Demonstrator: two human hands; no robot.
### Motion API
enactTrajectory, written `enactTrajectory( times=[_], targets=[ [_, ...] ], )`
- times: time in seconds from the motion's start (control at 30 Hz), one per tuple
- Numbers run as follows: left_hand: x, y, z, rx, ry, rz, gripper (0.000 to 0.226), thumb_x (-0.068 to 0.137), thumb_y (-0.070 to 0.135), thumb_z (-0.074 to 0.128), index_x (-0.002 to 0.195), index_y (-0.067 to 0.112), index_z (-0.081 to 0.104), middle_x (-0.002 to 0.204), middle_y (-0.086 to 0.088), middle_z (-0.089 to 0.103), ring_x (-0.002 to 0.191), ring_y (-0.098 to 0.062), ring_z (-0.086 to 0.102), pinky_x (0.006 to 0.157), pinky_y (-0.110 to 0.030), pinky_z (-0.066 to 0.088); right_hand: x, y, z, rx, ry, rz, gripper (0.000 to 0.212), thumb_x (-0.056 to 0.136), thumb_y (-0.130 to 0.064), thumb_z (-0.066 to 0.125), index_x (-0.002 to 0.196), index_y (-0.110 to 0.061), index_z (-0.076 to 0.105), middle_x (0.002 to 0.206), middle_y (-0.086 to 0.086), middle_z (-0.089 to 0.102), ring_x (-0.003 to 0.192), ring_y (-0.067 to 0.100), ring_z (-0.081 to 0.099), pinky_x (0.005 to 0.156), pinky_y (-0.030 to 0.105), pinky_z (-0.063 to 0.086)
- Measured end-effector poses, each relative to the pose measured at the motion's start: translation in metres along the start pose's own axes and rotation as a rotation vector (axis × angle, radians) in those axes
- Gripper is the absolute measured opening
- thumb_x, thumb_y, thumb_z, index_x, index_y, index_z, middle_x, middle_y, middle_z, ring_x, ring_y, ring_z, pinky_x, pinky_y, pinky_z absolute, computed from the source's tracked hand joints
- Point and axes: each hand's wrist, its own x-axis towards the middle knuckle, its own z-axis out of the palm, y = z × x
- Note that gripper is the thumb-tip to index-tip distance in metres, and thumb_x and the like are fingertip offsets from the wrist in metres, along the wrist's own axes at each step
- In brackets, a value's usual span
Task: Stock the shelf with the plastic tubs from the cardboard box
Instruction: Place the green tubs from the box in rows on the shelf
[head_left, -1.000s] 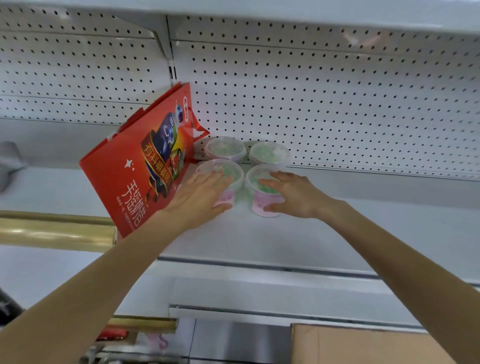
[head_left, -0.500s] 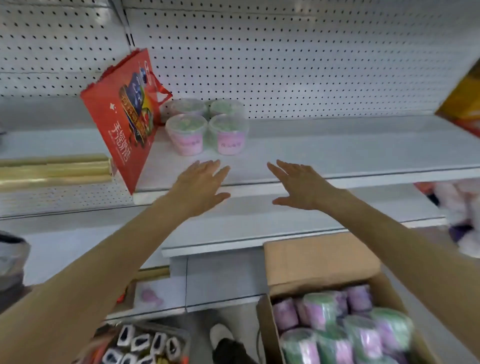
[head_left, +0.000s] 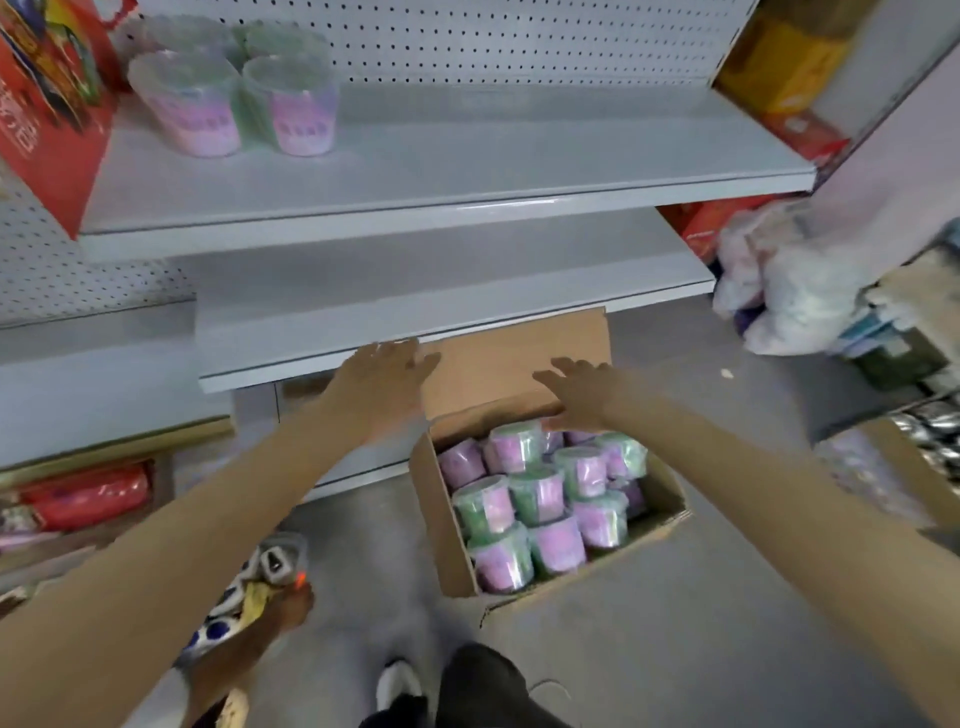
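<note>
1. A view from above looks down on a person's two bare arms, which reach forward in front of grey metal store shelving.
2. The left hand (head_left: 387, 382) is palm down with its fingers (head_left: 402, 352) straight and slightly spread, and it holds nothing. It hovers just left of the cardboard box (head_left: 441, 525), near the edge of the lower shelf (head_left: 415, 291).
3. The right hand (head_left: 582, 389) is also palm down, fingers (head_left: 569, 367) extended and loosely spread, empty, above the far end of the box.
4. The box sits open on the floor below the shelving, packed with plastic tubs (head_left: 535, 493) with pink and green labels, lying on their sides.
5. On the upper shelf (head_left: 467, 156), at far left, four shelved tubs (head_left: 234, 98) stand upright close together, two in front and two behind.
6. A red gift bag (head_left: 47, 104) leans just beside them on the left.
7. White plastic bags (head_left: 789, 291) lie on the floor to the right.
</note>
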Motion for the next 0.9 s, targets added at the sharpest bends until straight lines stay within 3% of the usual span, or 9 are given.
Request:
enactTrajectory(
  times=[0.13, 0.27, 0.4, 0.53, 0.63, 0.77, 0.9],
  targets=[
    [0.010, 0.026, 0.031, -0.069, -0.083, 0.021, 0.059, 0.094, 0.042, 0.044, 0.145, 0.020, 0.023, 0.149, -0.010, 0.032, 0.130, -0.029, 0.041, 0.107, -0.040, 0.035, 0.001, 0.018, 0.047, 0.094, -0.039, -0.003, 0.068, 0.086, -0.052, 0.051, 0.144, -0.026, 0.023, 0.149, 0.006, 0.030, 0.132, 0.030, 0.037, 0.105, 0.048, 0.035],
    [0.028, 0.066, 0.077, -0.176, -0.180, 0.017, 0.056, 0.094, 0.042, 0.044, 0.142, 0.019, 0.028, 0.142, -0.007, 0.039, 0.123, -0.028, 0.047, 0.098, -0.039, 0.042, 0.007, 0.047, 0.114, 0.254, -0.145, 0.012, 0.067, 0.088, -0.046, 0.052, 0.144, -0.025, 0.024, 0.150, 0.007, 0.028, 0.133, 0.029, 0.035, 0.103, 0.043, 0.037],
    [0.063, 0.109, 0.124, -0.271, -0.273, -0.039, 0.059, 0.093, 0.047, 0.043, 0.141, 0.017, 0.030, 0.140, -0.007, 0.042, 0.129, -0.031, 0.039, 0.093, -0.040, 0.048, 0.019, 0.095, 0.185, 0.282, -0.264, 0.001, 0.067, 0.089, -0.049, 0.050, 0.144, -0.023, 0.024, 0.149, 0.007, 0.030, 0.132, 0.029, 0.036, 0.102, 0.042, 0.039],
    [0.121, 0.149, 0.157, -0.430, -0.264, -0.196, 0.056, 0.092, 0.045, 0.048, 0.137, 0.014, 0.038, 0.138, -0.007, 0.047, 0.123, -0.026, 0.047, 0.096, -0.036, 0.040, 0.057, 0.161, 0.233, 0.369, -0.315, -0.010, 0.063, 0.086, -0.049, 0.053, 0.141, -0.027, 0.030, 0.145, 0.002, 0.036, 0.130, 0.028, 0.041, 0.103, 0.043, 0.039],
    [0.170, 0.171, 0.182, -0.553, -0.221, -0.327, 0.054, 0.090, 0.040, 0.054, 0.135, 0.012, 0.043, 0.135, -0.010, 0.051, 0.120, -0.028, 0.050, 0.096, -0.040, 0.044, 0.094, 0.209, 0.257, 0.463, -0.262, 0.041, 0.059, 0.088, -0.044, 0.053, 0.140, -0.025, 0.034, 0.143, 0.005, 0.041, 0.127, 0.025, 0.044, 0.103, 0.037, 0.039],
    [0.222, 0.194, 0.221, -0.628, -0.186, -0.459, 0.059, 0.091, 0.038, 0.053, 0.140, 0.008, 0.038, 0.145, -0.013, 0.041, 0.134, -0.026, 0.037, 0.110, -0.039, 0.031, 0.141, 0.255, 0.289, 0.482, -0.189, 0.041, 0.055, 0.091, -0.037, 0.054, 0.141, -0.022, 0.036, 0.146, 0.002, 0.039, 0.132, 0.019, 0.038, 0.107, 0.029, 0.029],
    [0.251, 0.212, 0.245, -0.630, -0.132, -0.535, 0.058, 0.092, 0.035, 0.054, 0.140, 0.006, 0.040, 0.145, -0.015, 0.040, 0.136, -0.027, 0.035, 0.112, -0.035, 0.024, 0.171, 0.276, 0.311, 0.500, -0.214, -0.093, 0.055, 0.090, -0.032, 0.056, 0.141, -0.022, 0.037, 0.146, 0.000, 0.041, 0.132, 0.018, 0.037, 0.108, 0.025, 0.026]
  ],
)
